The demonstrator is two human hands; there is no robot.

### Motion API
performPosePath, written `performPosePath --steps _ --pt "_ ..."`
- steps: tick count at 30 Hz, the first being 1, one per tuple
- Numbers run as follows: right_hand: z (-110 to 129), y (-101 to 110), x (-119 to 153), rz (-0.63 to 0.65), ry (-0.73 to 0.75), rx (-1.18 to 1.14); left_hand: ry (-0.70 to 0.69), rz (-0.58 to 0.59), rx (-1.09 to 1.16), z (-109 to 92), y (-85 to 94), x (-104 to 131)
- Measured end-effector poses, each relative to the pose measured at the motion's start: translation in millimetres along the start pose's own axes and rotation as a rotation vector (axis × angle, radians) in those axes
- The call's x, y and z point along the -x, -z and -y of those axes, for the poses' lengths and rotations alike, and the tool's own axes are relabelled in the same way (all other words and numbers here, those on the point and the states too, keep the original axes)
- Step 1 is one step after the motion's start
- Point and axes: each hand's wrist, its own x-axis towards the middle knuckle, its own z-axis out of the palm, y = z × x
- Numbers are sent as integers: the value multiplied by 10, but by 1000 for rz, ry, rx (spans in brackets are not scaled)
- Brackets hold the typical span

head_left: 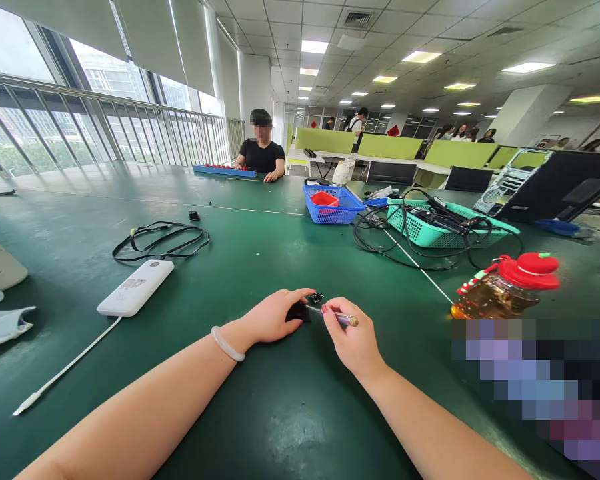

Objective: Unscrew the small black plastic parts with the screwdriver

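Observation:
My left hand (279, 316), with a pale bangle (228, 345) on the wrist, is closed around a small black part (300, 312) on the green table (260, 267). The fingers cover much of that part, so its kind does not show. In my right hand (351, 335) is a screwdriver (347, 319) with a light handle, held between thumb and fingers. Its thin shaft points left and its tip meets the black part or lies just beside it. Just beyond the fingertips lies a little heap of small black pieces (317, 297).
To the left lie a white power bank (137, 288) and a black cable (163, 241). A blue basket (335, 212), a green basket (420, 230) with cables, and a red-lidded bottle (515, 290) stand to the right. Across the table sits a person (261, 155) by a blue tray (225, 171).

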Motion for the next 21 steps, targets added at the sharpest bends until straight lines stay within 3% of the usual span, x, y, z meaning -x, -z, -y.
performPosePath --steps 13,17,21 --pt "-18 -8 -2 23 -20 -22 -76 -76 -10 -18 16 8" --pt "-13 29 15 -64 33 -68 -99 -101 -14 -42 38 17" --pt "-7 45 13 -155 27 -132 -74 -222 -64 -45 37 -7"
